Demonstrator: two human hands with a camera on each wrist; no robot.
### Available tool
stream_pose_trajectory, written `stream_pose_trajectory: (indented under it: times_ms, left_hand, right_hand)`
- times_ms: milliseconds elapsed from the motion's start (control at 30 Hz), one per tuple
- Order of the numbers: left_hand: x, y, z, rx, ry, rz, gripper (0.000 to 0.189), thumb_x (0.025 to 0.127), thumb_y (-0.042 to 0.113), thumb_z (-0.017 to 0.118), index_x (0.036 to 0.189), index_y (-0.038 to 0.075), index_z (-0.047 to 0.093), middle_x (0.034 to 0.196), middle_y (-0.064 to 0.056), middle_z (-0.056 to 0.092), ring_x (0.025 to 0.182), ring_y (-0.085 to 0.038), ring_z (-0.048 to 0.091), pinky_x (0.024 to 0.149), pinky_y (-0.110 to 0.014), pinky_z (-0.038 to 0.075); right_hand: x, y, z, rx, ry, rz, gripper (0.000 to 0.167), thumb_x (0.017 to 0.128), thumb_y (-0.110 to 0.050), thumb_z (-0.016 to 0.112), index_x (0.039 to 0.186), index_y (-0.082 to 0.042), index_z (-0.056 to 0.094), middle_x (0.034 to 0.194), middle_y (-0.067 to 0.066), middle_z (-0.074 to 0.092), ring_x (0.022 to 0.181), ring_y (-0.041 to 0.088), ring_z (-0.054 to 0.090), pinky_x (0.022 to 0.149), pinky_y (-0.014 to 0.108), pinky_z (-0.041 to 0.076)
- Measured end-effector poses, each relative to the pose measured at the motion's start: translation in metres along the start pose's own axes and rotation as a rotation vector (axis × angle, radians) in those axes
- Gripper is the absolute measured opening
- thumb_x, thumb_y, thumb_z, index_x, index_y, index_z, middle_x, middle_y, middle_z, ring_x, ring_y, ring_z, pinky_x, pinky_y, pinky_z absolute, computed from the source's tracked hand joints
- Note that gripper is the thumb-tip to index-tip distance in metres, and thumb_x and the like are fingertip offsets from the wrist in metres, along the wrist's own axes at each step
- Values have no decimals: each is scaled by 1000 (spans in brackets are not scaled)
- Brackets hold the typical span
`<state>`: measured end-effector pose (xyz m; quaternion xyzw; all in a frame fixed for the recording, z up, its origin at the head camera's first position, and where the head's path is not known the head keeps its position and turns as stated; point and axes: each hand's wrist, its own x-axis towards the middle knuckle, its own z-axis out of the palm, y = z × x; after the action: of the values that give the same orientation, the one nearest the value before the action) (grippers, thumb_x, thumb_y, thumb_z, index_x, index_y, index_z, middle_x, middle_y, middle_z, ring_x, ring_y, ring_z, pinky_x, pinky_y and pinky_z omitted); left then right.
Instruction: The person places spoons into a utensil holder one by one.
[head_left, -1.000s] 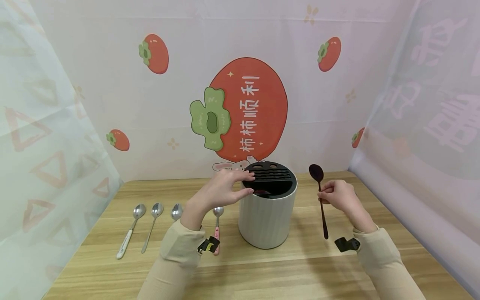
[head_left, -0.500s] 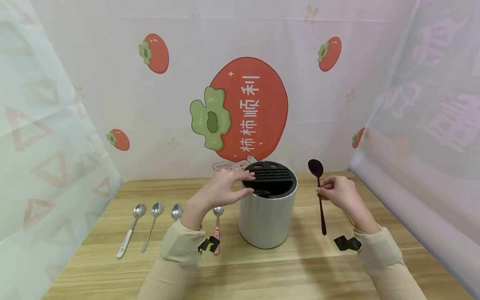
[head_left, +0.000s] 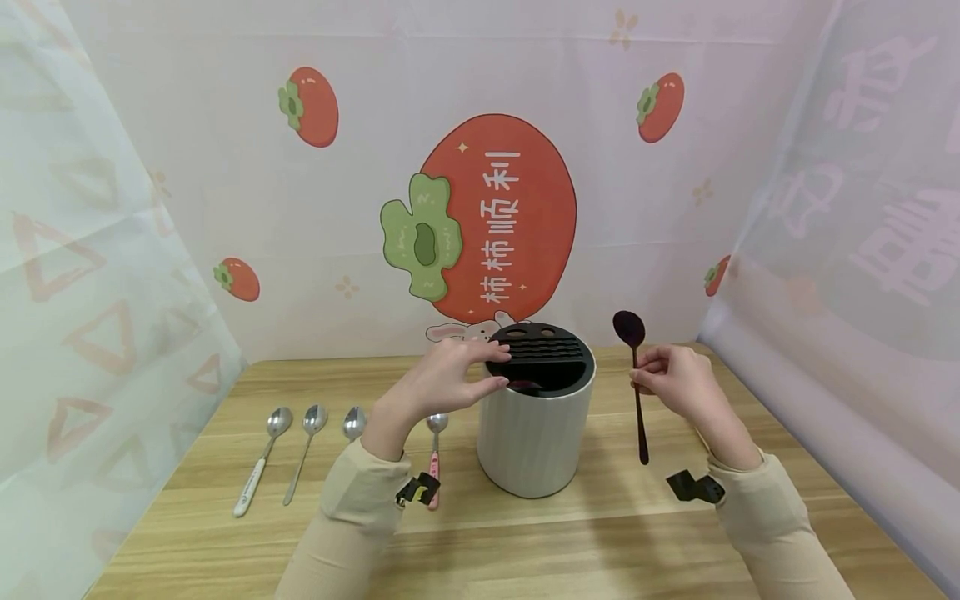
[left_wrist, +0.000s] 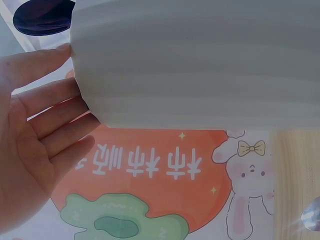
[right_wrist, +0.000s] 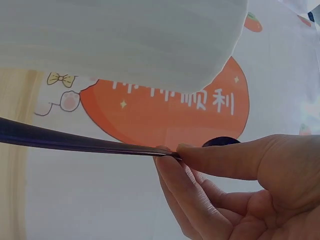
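Observation:
My right hand (head_left: 682, 382) pinches a dark spoon (head_left: 628, 328) by its handle between thumb and fingers. The spoon stands nearly upright above the table, bowl up, to the right of a white ribbed utensil holder (head_left: 528, 446). In the right wrist view the spoon's handle (right_wrist: 90, 144) runs left from the fingertips, and most of its bowl is hidden behind the thumb. My left hand (head_left: 442, 375) rests its fingertips at the left rim of the holder's black lid (head_left: 543, 346), which has round holes, narrow slots and one large opening. In the left wrist view those fingers look extended.
Left of the holder lie a white-handled spoon (head_left: 253, 483), a plain metal spoon (head_left: 300, 462), another spoon (head_left: 353, 423) partly hidden by my left arm, and a pink-handled spoon (head_left: 434, 467). A printed cloth (head_left: 360, 208) stands behind the wooden table (head_left: 540, 550).
My right hand has lifted the dark spoon slightly and brought it a little left, closer to the holder. The left hand has stayed still at the lid.

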<state>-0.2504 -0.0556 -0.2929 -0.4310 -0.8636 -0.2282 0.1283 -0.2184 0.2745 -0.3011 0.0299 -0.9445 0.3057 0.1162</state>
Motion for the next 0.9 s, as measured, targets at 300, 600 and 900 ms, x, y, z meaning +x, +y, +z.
stream_pose_trajectory:
  times_ms: [300, 600, 900]
  left_hand:
    - [0, -1, 0, -6, -2, -9, 34, 90, 32, 64, 117, 11, 67, 128, -2, 62, 115, -19, 59, 95, -34, 48]
    - [0, -1, 0, -1, -9, -16, 35, 90, 33, 63, 119, 13, 67, 129, -1, 61, 100, -16, 63, 90, -32, 50]
    - [0, -1, 0, -2, -6, -20, 36, 90, 33, 63, 119, 13, 66, 129, -2, 61, 101, -16, 62, 90, -33, 50]
  right_hand:
    - [-2, -12, -5, 23, 9, -27, 21, 88, -18, 67, 97, 1, 64, 83, 9, 73, 71, 12, 69, 63, 24, 52]
    - [-6, -22, -8, 4, 40, -62, 22, 87, -17, 68, 98, 1, 64, 86, 11, 73, 73, 14, 69, 62, 22, 51]
    - [-9, -31, -11, 19, 59, -86, 22, 87, -17, 68, 100, 1, 64, 88, 13, 72, 76, 19, 71, 65, 25, 53]
